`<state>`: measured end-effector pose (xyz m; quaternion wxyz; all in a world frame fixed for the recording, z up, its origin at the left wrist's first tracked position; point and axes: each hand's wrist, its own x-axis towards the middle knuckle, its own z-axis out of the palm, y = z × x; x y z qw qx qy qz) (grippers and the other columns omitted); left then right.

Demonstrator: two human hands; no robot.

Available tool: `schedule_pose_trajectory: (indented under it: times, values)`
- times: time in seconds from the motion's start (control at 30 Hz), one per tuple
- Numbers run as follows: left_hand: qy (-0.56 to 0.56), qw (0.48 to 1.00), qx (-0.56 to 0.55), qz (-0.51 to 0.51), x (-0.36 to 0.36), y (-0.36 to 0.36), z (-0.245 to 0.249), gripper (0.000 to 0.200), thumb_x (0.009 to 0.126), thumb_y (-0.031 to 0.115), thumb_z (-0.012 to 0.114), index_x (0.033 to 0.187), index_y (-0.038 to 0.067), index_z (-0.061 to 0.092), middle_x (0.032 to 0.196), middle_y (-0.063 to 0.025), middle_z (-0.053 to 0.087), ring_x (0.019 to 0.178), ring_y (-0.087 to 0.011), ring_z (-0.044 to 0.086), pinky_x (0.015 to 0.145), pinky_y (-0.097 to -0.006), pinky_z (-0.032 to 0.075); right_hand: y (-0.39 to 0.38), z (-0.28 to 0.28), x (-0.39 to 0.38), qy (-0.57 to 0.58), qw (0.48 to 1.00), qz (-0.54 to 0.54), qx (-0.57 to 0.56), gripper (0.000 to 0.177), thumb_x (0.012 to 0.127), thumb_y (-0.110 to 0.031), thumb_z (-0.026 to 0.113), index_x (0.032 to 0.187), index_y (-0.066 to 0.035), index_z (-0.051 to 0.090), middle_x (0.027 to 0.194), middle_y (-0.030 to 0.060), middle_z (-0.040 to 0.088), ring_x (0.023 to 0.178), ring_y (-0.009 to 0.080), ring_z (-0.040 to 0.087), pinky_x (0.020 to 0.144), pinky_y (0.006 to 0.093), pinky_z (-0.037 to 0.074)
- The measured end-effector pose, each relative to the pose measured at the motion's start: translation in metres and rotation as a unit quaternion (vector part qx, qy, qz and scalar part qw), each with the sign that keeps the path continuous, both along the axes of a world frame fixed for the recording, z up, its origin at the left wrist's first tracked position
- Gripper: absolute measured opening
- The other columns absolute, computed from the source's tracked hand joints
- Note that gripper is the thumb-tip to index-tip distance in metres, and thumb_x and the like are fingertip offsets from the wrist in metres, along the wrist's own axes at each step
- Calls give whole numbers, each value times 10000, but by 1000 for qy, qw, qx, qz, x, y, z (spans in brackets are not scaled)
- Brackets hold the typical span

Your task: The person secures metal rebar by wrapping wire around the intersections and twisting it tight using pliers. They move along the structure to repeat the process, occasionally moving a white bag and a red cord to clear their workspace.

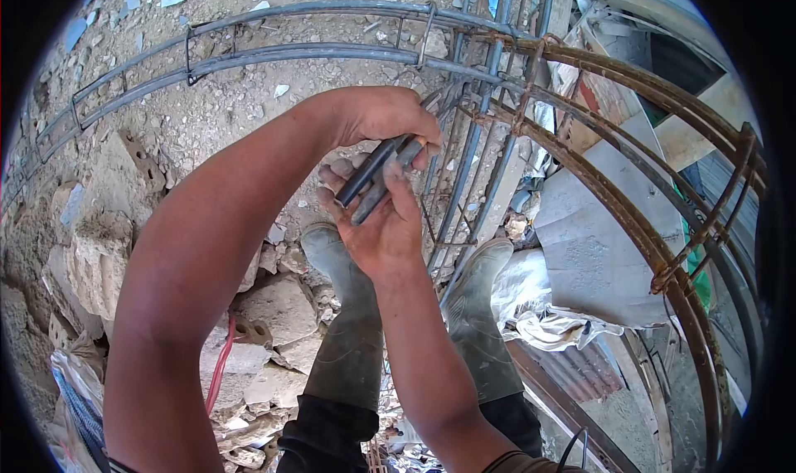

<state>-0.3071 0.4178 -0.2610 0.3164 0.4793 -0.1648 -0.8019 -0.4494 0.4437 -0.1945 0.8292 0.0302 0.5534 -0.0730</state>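
In front of me is a pair of pincers (365, 174) with two dark handles, their ends pointing toward my body. Bent over the upper part of the tool, my left hand (391, 116) is closed around it. Palm up below, my right hand (377, 228) cradles the handles, its thumb lying along one and the fingertips curled on the far side. Just beyond the hands, steel rebar cages (489, 75) cross and meet; the tool's far end is partly hidden by my left hand near this joint.
A curved rebar cage (307, 52) runs left, and a rusty one (638, 216) arcs to the right. Broken concrete blocks (274, 311) lie around my boots (348, 332). A grey sheet (597, 232) and crumpled foil-like material (531, 299) lie at right.
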Motion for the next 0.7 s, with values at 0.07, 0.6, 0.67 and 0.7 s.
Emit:
schedule_pose_trajectory:
  times: [0.07, 0.6, 0.67, 0.7]
  values:
    - [57, 997, 15, 44, -7, 4, -4, 364, 862, 348, 669, 911, -10, 705, 800, -98, 699, 759, -168, 663, 633, -297, 523, -2, -7, -1, -129, 988, -77, 37, 285, 966, -334, 595, 1110, -89, 562, 781, 15, 558, 720, 154, 569, 712, 346, 482]
    - [-475, 876, -13, -76, -29, -15, 33, 580, 809, 494, 630, 986, -57, 663, 938, -246, 694, 909, -386, 683, 836, -447, 543, -14, -23, -32, -14, 994, 78, -74, 170, 868, -157, 559, 1026, -100, 587, 1068, 26, 638, 1078, 193, 589, 954, 391, 445]
    - [-476, 875, -3, -86, -28, -17, 36, 559, 811, 482, 628, 973, -51, 671, 936, -234, 699, 908, -382, 685, 834, -448, 545, -19, -17, -31, -36, 994, 74, -64, 171, 872, -164, 556, 1028, -101, 588, 1049, 25, 642, 1038, 198, 605, 936, 394, 460]
    - [-479, 873, 6, -93, -26, -19, 40, 539, 813, 471, 626, 960, -45, 679, 934, -221, 704, 908, -378, 686, 832, -449, 546, -20, -14, -28, -62, 994, 73, -58, 172, 877, -170, 553, 1031, -102, 589, 1030, 24, 646, 999, 202, 622, 918, 398, 476]
